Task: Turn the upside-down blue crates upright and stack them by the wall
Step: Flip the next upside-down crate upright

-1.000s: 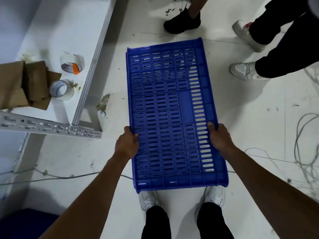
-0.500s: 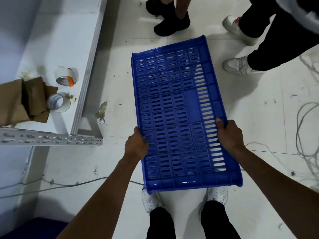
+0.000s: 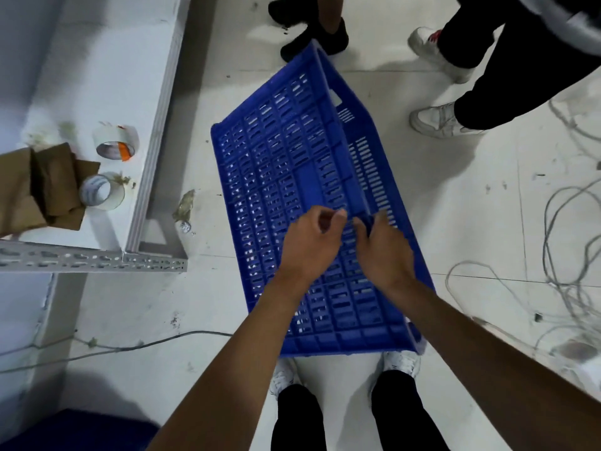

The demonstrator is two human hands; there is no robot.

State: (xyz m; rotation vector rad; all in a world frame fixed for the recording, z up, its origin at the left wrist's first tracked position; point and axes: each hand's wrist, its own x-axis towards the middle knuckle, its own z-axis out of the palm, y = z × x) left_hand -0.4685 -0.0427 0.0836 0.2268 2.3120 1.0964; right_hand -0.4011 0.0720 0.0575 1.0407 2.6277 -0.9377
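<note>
Head view: blue crate [image 3: 292, 203] tilted on edge over floor [image 3: 455, 222], mid-flip, slatted base facing up-left. Right hand [image 3: 383, 252] pinching raised long rim; left hand [image 3: 309, 242] loosely curled over base, grip unclear. Judgement: turn half done; no stack by wall visible yet.

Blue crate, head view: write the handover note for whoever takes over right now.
Right hand: grip shut on the raised long edge of the blue crate.
Left hand: open over the crate's slotted base; contact unclear.
Crate: tilted, right side up, held above the floor in front of the wearer's feet, mid-flip.
Done: crate lifted, flip begun.
Left: finish turning it upright, carry it to the wall, stack it. No other crates or stack in view.
</note>
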